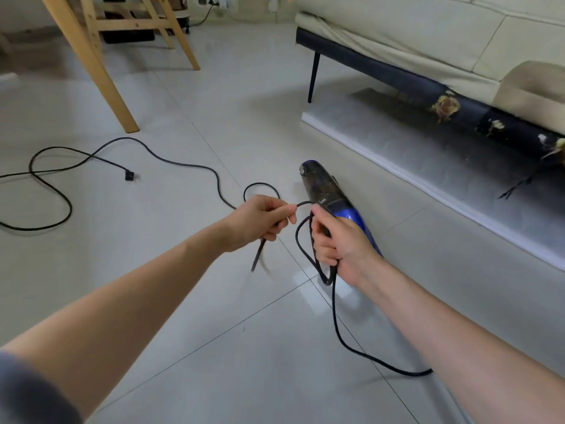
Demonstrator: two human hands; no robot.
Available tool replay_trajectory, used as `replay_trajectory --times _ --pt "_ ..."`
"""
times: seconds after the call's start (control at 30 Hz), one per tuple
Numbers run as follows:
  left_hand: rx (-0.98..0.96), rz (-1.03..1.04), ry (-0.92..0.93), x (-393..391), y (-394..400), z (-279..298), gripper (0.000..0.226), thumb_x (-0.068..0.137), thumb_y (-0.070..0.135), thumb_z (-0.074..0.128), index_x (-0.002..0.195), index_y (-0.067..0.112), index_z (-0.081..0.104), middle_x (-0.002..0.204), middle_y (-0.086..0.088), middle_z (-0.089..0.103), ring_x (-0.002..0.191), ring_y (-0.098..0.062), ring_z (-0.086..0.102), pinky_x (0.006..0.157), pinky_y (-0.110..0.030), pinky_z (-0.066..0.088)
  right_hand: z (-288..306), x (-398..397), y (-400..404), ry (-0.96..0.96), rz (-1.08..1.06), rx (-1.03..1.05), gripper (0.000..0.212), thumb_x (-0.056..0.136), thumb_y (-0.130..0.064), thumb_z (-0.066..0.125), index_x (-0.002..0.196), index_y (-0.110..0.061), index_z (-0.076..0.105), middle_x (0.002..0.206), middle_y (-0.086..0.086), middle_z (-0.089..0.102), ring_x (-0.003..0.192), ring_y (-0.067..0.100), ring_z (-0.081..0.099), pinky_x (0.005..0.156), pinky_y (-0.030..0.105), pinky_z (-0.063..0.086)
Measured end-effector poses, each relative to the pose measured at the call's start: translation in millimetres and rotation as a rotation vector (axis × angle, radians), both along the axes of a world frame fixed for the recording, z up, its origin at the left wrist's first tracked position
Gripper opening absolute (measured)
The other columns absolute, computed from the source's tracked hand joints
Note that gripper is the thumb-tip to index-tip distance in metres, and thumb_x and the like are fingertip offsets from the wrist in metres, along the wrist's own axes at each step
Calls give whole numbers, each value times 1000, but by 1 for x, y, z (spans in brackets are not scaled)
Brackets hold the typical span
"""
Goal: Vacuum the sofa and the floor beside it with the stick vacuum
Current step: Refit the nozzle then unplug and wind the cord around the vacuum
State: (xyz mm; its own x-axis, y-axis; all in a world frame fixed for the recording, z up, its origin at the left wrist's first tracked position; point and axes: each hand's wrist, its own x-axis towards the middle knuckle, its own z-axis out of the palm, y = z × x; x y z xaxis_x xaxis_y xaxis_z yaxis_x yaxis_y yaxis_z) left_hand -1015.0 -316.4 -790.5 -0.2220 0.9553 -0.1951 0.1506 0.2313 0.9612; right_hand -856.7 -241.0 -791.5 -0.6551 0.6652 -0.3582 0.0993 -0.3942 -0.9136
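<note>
Under our right hand (339,243): vacuum (333,206), blue body, dark see-through dust cup, nose pointing away from us, low over floor (183,316) beside sofa (412,35). Right hand clasps handle plus loops of cord (334,316). Left hand (260,220) pinches same cord just left of grip. Beyond left hand, cord snakes off to plug (130,176) lying loose, unplugged. We judge step is cord handling: feed slack hand to hand, keep loops even, avoid kinks, don't drag plug against chair leg (101,75).

left hand (260,220) pinches cord (189,166) | right hand (339,243) holds vacuum (333,200), cord loops
</note>
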Motion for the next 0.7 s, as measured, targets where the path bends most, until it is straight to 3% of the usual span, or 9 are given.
replay_trajectory --times 0.13,0.23,0.3,0.4,0.5,0.57,0.63,0.7 --pt "-39 -2 301 -6 -9 -46 34 102 28 45 74 14 58 66 -1 58 60 -14 56 66 -32 46 9 5 9 182 -156 -160 44 99 -42 45 63 -19 37 45 -6 19 32 8 14 37 23 8" --pt "-234 -96 577 -15 -36 -86 33 104 26 36 80 18 58 84 -2 67 68 -5 54 65 -22 39 14 11 19 257 -259 -167 41 103 -35 36 66 -19 35 44 -7 21 32 7 14 38 23 8" --pt "-336 -12 605 -20 -43 -96 36 104 25 33 80 18 59 80 -2 65 69 -12 56 60 -21 39 14 12 20 244 -298 -115 37 104 -29 36 68 -17 38 44 -7 25 33 7 16 37 22 10" --pt "-421 103 576 -12 -24 -84 35 103 22 40 80 12 64 69 -4 54 53 -17 47 50 -23 39 9 8 13 198 -297 23 33 104 -21 37 72 -14 41 49 -2 38 34 10 25 37 19 19" --pt "-510 -132 668 21 -7 -55 37 99 21 50 65 8 60 62 -3 55 55 -15 48 55 -22 42 9 0 10 137 -289 156 30 104 -18 37 75 -11 43 61 7 57 41 16 46 41 22 40" --pt "-472 -327 759 43 -4 -38 42 97 27 54 58 10 58 61 -3 65 54 -6 50 58 -22 43 7 -5 8 85 -267 228 26 105 -17 34 83 -8 42 68 13 61 50 20 59 50 27 52" --pt "-410 -476 819 54 -1 -23 35 95 31 59 70 8 67 71 -4 72 53 2 51 55 -15 40 3 -6 3 -3 -201 299 23 106 -19 30 90 -6 39 71 16 62 55 23 63 53 28 55" --pt "-355 -533 845 56 0 -4 31 92 34 62 79 9 73 69 2 71 53 9 51 50 -9 34 -5 -3 -6 -176 -81 412 24 106 -23 31 90 -7 39 72 10 62 55 15 63 51 23 52"
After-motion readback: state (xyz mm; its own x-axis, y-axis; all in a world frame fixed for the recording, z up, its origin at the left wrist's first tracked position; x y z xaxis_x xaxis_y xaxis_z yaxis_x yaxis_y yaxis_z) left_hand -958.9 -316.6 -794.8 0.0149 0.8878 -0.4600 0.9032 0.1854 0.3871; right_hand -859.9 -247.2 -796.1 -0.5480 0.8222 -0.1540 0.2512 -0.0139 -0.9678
